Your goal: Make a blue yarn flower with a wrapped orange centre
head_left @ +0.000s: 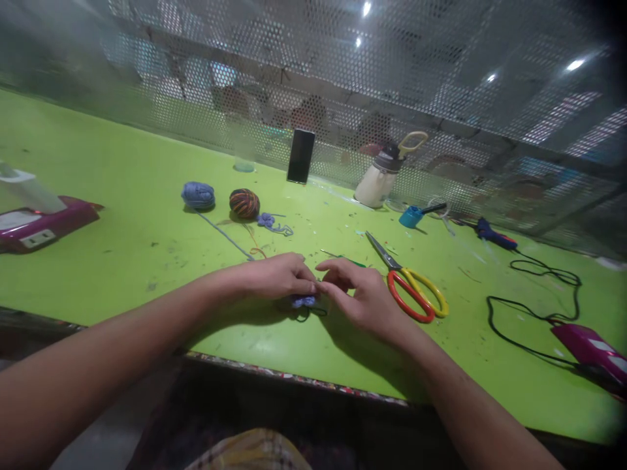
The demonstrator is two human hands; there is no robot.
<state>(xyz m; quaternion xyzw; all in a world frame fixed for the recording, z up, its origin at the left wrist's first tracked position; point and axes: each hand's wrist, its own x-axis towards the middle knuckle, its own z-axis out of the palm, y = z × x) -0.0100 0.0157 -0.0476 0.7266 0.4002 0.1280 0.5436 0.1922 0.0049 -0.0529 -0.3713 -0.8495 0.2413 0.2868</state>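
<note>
Close to the table's front edge, my left hand point(280, 277) is closed on a small blue-purple crocheted piece point(304, 301), partly hidden under the fingers. My right hand point(361, 295) meets the left fingertips with thumb and forefinger curled in a pinch; what lies between them is too small to make out. Below the piece hangs a dark loop of yarn point(304, 318). Just beyond the right hand lies a thin crochet hook with a green handle point(351, 261). Scissors point(409, 287) with one red and one yellow handle rest right of that hand.
Farther back sit a blue yarn ball point(198, 195), a dark multicoloured yarn ball point(244, 204) and a crocheted flower point(267, 220). A phone point(300, 156) and a bottle point(377, 179) stand by the perforated screen. Right are a glue gun point(496, 235) and a corded power strip point(592, 352); another power strip point(49, 225) is left.
</note>
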